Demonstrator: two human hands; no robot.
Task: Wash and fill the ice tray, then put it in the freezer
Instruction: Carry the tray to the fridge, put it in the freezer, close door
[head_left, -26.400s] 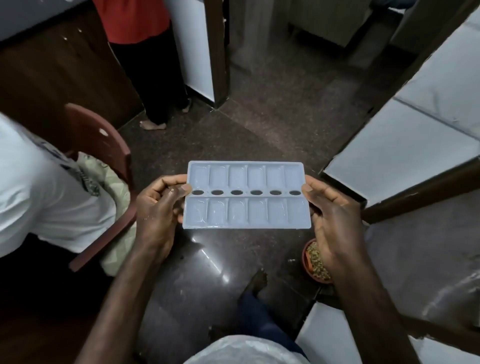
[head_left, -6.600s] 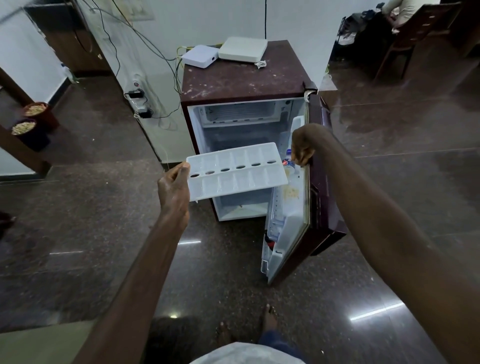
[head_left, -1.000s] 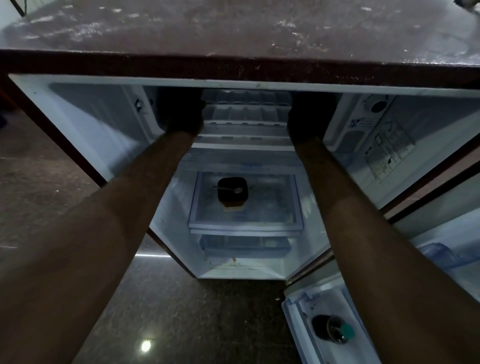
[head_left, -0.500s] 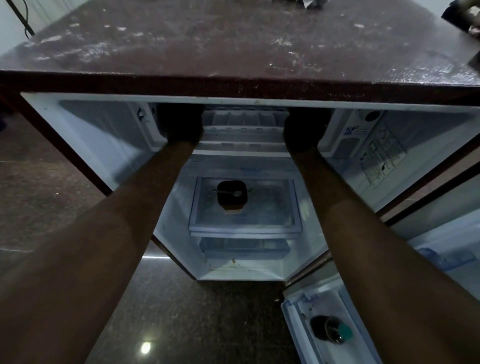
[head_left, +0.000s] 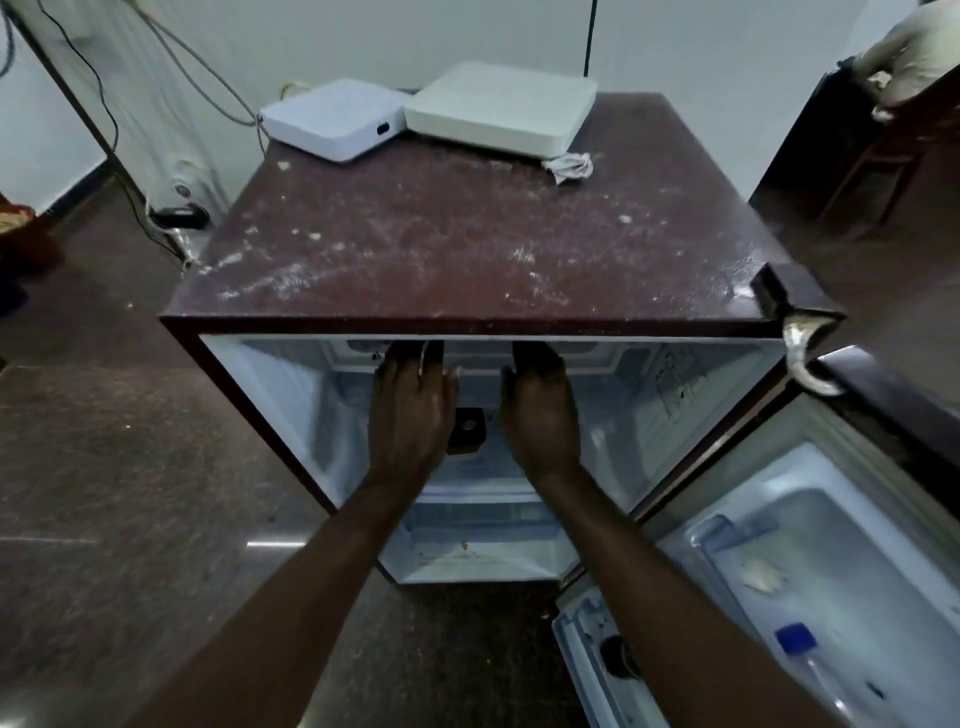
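The small maroon fridge stands with its door swung wide to the right. My left hand and my right hand reach side by side to the freezer compartment just under the fridge's top edge. The backs of both hands face me and the fingers point up and inward, their tips hidden by the overhanging top. Neither hand visibly grips anything. The ice tray is out of sight, hidden by the fridge top.
A dark small object sits on the fridge shelf between my hands. Two white boxes and crumpled paper lie on the fridge top. A blue-capped bottle lies in the door. Cables and a power strip hang at left.
My view has risen above the fridge top. Both hands have drawn back from deep in the freezer to its front edge, and the ice tray is no longer visible.
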